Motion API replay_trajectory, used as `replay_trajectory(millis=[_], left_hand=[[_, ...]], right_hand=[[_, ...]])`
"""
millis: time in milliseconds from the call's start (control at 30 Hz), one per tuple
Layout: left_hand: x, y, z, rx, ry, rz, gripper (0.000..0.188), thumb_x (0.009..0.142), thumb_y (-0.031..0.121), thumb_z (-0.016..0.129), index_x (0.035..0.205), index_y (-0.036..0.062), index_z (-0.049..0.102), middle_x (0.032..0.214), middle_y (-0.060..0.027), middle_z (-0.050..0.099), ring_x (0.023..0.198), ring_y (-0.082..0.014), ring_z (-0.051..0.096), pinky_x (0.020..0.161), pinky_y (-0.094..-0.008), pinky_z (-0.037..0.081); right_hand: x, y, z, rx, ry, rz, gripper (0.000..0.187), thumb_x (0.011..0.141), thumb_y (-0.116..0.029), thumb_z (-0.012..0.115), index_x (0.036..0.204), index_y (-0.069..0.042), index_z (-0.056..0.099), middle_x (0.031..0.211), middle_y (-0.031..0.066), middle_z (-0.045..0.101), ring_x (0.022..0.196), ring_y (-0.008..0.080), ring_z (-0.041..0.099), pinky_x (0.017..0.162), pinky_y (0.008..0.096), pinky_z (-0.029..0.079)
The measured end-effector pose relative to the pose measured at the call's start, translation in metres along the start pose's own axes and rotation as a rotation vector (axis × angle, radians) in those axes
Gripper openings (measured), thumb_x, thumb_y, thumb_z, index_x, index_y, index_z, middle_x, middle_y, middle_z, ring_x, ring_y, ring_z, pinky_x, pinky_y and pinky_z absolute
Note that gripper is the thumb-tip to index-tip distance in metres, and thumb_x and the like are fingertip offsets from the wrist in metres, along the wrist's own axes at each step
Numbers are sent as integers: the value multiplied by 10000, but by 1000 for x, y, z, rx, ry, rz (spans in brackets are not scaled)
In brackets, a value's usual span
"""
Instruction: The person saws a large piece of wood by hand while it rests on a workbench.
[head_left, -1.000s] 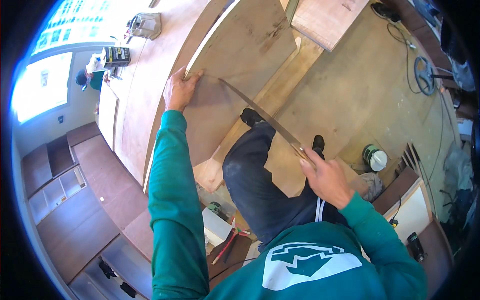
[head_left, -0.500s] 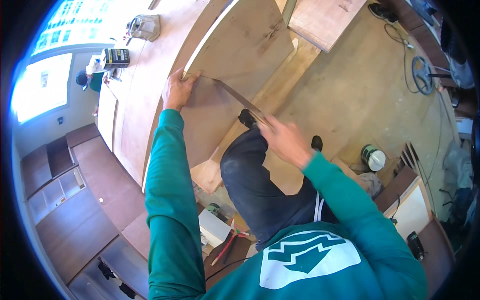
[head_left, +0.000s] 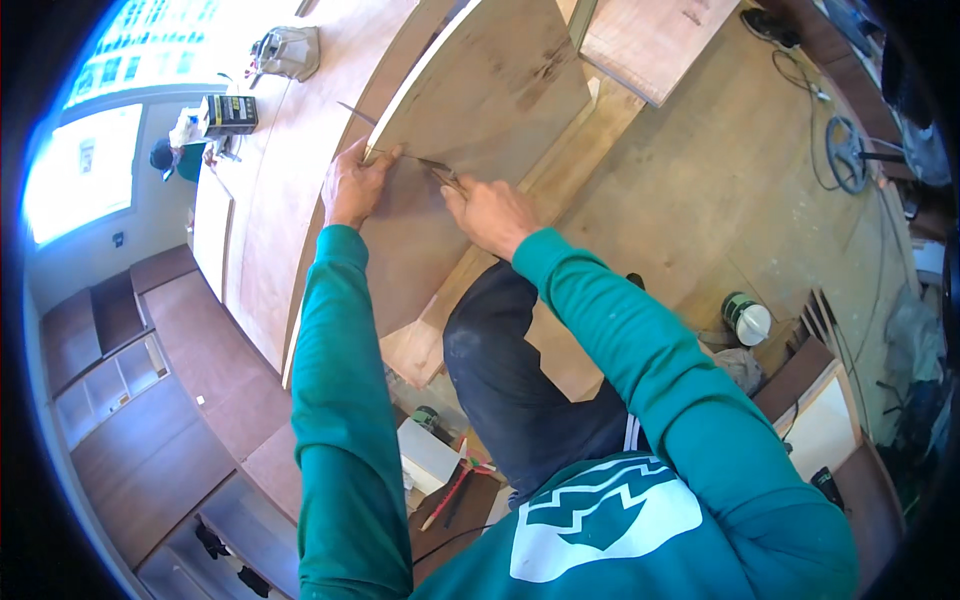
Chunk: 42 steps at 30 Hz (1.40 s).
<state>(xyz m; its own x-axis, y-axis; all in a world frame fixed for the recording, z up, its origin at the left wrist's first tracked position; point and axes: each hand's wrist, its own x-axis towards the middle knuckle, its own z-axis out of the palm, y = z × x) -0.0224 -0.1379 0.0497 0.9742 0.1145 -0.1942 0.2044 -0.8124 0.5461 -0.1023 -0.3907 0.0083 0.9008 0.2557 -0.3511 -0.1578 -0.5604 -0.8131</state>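
A light wooden panel [head_left: 480,100] with a pale curved edge stands tilted in front of me. My left hand [head_left: 355,185] grips that edge, its thumb and fingers closed around the wood beside a cut. My right hand [head_left: 497,215] is wrapped round the handle of a thin handsaw [head_left: 434,164]. The blade lies in the cut near my left fingertips, and its narrow tip pokes out beyond the far side of the panel. My right fist is close to the panel's face and covers most of the handle.
A large wooden worktop [head_left: 270,190] bears a cloth bag [head_left: 290,52] and a black box [head_left: 228,115]. Another person [head_left: 178,160] is beyond it. A plank [head_left: 570,180] lies by the panel. At right are a can [head_left: 746,318] and a blue wheel-shaped thing [head_left: 845,153].
My right hand has pushed the handsaw up and left toward the panel, so the blade's tip now sticks out past the far side. My left hand has stayed on the edge.
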Motion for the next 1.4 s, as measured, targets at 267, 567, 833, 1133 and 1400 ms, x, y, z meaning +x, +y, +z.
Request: replay_trajectory(millis=[267, 567, 833, 1133, 1400], left_hand=[[-2, -2, -23, 24, -17, -47, 474, 1000, 502, 834, 1250, 101, 859, 1026, -114, 882, 936, -278, 824, 897, -442, 606], [3, 3, 3, 39, 9, 4, 486, 1004, 486, 838, 1267, 78, 850, 1089, -134, 881, 969, -276, 831, 912, -441, 610], [6, -11, -21, -158, -45, -9, 423, 1037, 282, 857, 1291, -51, 803, 1116, -154, 872, 981, -202, 792, 912, -375, 614], [-1, 5, -11, -107, -27, 1, 431, 1042, 273, 842, 1308, -63, 793, 1132, -176, 872, 1013, -222, 812, 926, -377, 617], [-1, -12, -9, 0, 2, -13, 473, 1007, 451, 840, 1284, 68, 846, 1085, -150, 885, 1021, -298, 841, 923, -453, 615]], right_hand=[[-207, 69, -82, -56, -95, 116, 546, 1150, -473, 636, 1565, -121, 676, 835, 297, 760, 776, 493, 766, 716, 594, 598], [-9, 25, 0, 56, -40, -1, 510, 1168, -512, 541, 1397, -93, 720, 991, 299, 782, 944, 534, 756, 859, 617, 598], [-114, 55, -27, 96, -45, 79, 508, 1152, -525, 581, 1434, -133, 739, 925, 275, 800, 842, 509, 785, 757, 615, 625], [-121, 54, -34, 4, -47, 64, 546, 1158, -486, 566, 1515, -85, 670, 943, 310, 786, 894, 525, 777, 796, 628, 622], [-4, -5, 13, 9, -32, 32, 575, 1157, -536, 536, 1425, -72, 746, 1045, 314, 817, 1010, 530, 794, 929, 629, 630]])
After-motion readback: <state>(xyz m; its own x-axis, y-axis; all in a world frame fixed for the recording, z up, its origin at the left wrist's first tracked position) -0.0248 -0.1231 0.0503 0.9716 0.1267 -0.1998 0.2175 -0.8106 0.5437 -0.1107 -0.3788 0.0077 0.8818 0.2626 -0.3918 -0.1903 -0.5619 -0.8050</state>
